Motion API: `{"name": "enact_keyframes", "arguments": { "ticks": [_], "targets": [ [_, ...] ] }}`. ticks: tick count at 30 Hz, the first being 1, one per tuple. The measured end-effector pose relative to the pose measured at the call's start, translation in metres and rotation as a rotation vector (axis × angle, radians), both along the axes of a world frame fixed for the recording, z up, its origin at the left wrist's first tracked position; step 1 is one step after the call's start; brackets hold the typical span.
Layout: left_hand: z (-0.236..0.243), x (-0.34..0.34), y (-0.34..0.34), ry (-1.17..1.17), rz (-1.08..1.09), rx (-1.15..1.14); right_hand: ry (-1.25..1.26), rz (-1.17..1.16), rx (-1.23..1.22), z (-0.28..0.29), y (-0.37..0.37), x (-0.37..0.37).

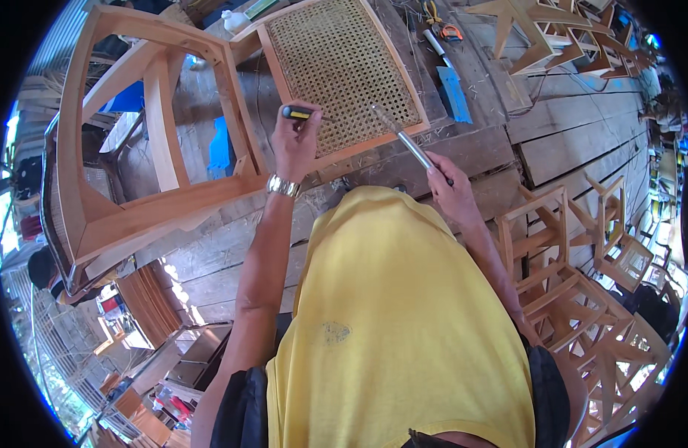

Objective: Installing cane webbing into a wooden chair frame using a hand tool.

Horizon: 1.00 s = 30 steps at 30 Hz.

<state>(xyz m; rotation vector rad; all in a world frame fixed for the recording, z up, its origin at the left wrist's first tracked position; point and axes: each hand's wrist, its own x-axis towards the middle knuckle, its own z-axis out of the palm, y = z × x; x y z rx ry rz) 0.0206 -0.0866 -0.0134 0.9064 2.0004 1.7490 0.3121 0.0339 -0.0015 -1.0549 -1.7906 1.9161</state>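
A wooden chair frame panel with woven cane [336,63] lies in front of me on the plank surface. Above its near left part, my left hand [296,145] is closed round a screwdriver [297,113] with a black and yellow handle; its thin shaft points right over the cane. My right hand [450,187] grips a long silver metal bar tool [415,149] with a dark lower end. That tool's narrower far end reaches over the panel's near right part. Whether either tool touches the cane, I cannot tell.
A bare wooden chair frame [138,203] stands at the left. Beyond the panel's right side lie a blue strip [454,95], a knife-like tool [436,46], an orange tape measure [451,32] and pliers [432,11]. Several chair frames [575,299] crowd the right.
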Motion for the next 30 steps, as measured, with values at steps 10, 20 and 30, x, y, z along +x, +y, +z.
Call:
{"name": "enact_keyframes", "arguments": {
  "ticks": [10,20,30],
  "targets": [
    [-0.001,0.029,0.012,0.211,-0.066,-0.219,-0.094,0.151,0.095,0.001,-0.004,-0.030],
    [-0.022,0.005,0.031,-0.005,0.133,-0.019,-0.016,-0.107,-0.038,-0.018,0.011,-0.006],
    [-0.004,0.011,0.043,0.075,0.104,-0.103,0.012,-0.080,0.109,-0.013,0.022,-0.048]
  ]
}}
